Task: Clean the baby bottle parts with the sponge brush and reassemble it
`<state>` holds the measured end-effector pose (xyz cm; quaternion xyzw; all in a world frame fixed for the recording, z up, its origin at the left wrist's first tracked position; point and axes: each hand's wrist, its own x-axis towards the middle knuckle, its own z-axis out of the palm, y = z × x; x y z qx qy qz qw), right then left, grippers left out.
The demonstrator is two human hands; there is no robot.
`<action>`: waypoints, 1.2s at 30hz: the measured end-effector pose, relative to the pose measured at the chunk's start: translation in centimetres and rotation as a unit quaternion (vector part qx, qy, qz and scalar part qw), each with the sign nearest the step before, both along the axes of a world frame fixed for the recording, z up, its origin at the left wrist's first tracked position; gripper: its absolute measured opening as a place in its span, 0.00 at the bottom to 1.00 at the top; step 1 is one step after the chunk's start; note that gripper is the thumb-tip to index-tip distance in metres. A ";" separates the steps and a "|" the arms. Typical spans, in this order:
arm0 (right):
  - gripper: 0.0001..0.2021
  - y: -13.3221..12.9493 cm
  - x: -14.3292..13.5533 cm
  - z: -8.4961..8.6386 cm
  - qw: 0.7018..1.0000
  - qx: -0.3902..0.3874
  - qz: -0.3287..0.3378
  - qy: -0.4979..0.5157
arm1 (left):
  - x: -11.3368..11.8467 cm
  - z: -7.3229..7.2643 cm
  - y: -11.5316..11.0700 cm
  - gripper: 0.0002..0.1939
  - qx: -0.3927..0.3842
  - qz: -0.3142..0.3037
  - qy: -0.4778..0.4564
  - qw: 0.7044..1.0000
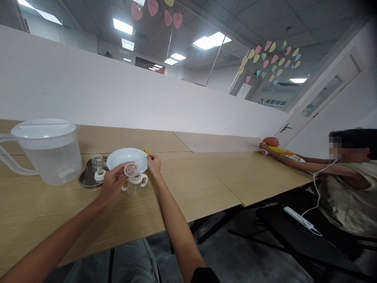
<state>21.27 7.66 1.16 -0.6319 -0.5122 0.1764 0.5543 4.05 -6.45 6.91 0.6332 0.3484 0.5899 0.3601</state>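
Observation:
My left hand (114,180) pinches a round, translucent bottle cap (131,169) with ring-like markings. Just beneath it, a clear baby bottle (134,188) with two white side handles stands upright on the table. Between the fingers of my right hand (154,164) is a thin wire-like stick (141,158) that points left toward the cap. A yellow piece (147,150) shows beside these fingers; whether it belongs to the stick is unclear. Behind both hands sits a white bowl (122,156).
On the left, a metal tray (85,179) carries a clear bottle part (97,162) and a white-ringed nipple (100,175). A large lidded pitcher (53,161) stands beside it. At the table's far right, another person (347,188) holds a doll (271,141).

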 end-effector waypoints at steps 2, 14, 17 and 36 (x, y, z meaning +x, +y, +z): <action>0.09 -0.1 -0.1 0.0 1.000 0.000 -0.001 -0.009 | -0.1 -0.5 0.4 0.27 -0.014 -0.005 -0.001 1.000; 0.10 -0.6 -0.2 0.1 1.000 0.004 0.022 -0.002 | 0.0 -0.3 -0.1 0.28 -0.010 -0.019 -0.001 1.000; 0.11 -0.6 -0.2 0.1 1.000 0.004 0.022 -0.015 | -0.1 -0.2 -0.3 0.28 -0.004 -0.029 0.003 1.000; 0.12 -0.6 -0.2 -0.6 0.999 0.009 0.033 -0.020 | -0.5 -2.5 1.8 0.16 0.073 0.024 0.167 0.983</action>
